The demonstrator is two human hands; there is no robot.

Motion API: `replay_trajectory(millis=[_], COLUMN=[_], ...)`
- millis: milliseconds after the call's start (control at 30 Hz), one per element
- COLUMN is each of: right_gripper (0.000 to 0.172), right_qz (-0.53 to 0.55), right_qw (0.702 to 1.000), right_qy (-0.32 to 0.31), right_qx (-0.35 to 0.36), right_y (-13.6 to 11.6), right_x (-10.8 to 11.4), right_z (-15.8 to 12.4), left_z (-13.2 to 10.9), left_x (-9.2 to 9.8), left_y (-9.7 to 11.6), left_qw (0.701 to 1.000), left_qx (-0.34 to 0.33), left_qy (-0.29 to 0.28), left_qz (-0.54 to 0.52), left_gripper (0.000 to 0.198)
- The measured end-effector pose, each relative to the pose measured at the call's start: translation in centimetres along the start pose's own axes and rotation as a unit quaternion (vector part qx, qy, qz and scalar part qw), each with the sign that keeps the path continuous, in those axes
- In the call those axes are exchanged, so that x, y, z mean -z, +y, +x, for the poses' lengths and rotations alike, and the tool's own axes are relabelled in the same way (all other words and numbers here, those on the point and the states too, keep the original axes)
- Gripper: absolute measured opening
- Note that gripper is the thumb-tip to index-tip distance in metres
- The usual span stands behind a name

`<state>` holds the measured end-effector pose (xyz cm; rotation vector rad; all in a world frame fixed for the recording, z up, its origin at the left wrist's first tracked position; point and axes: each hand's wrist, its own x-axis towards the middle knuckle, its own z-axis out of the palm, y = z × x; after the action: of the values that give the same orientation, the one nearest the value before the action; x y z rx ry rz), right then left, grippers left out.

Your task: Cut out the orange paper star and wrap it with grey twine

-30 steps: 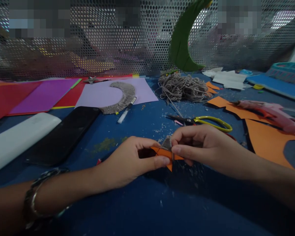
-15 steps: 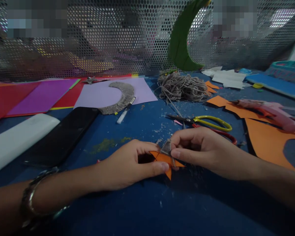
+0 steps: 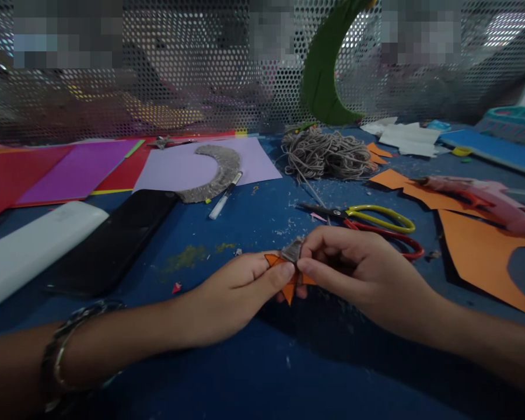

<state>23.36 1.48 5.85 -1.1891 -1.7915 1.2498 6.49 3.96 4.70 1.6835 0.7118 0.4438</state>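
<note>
An orange paper star (image 3: pixel 290 290) with grey yarn wrapped over its upper point is between my two hands above the blue table. My left hand (image 3: pixel 249 280) pinches the star, its thumb pressed on the front near the wrapped part. Grey yarn (image 3: pixel 292 249) covers that point, and a strand runs down the star's middle. Close against the wrapped part, my right hand (image 3: pixel 354 268) has thumb and index finger pinched together on the yarn; the exact spot is partly hidden by the fingers. Scissors (image 3: pixel 363 219) with yellow and red handles lie just behind my right hand.
A heap of grey yarn (image 3: pixel 326 154) lies at the back, its strand leading forward. A pink glue gun (image 3: pixel 485 198) rests on orange paper (image 3: pixel 472 251) at right. On the left are a black phone (image 3: pixel 118 245), a white case (image 3: pixel 39 245), a pen (image 3: pixel 225 195) and a yarn-covered crescent (image 3: pixel 221 175).
Both hands have drawn closer together. The left thumb has shifted up the star toward the yarn-wrapped point, and the star has moved slightly left and up.
</note>
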Motion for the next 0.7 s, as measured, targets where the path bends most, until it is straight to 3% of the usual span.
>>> replay_trajectory(millis=[200,533,700], right_gripper=[0.013,0.016,0.014], right_qz=[-0.076,-0.106,-0.170], right_qw=[0.996,0.993,0.980], right_qy=[0.036,-0.018,0.021], right_qx=[0.006,0.052,0.101], right_y=[-0.04,0.50,0.51], right_x=[-0.13,0.84,0.59], right_z=[-0.08,0.26,0.44], left_z=[0.19,-0.18,-0.31], left_x=[-0.14,-0.20,-0.22], left_y=[-0.03,0.25,-0.17], left_qw=[1.000,1.000,0.999], left_qx=[0.009,-0.008,0.019], left_qy=[-0.024,0.027,0.024], left_qz=[-0.019,-0.001,-0.034], left_gripper=[0.029,0.022,0.026])
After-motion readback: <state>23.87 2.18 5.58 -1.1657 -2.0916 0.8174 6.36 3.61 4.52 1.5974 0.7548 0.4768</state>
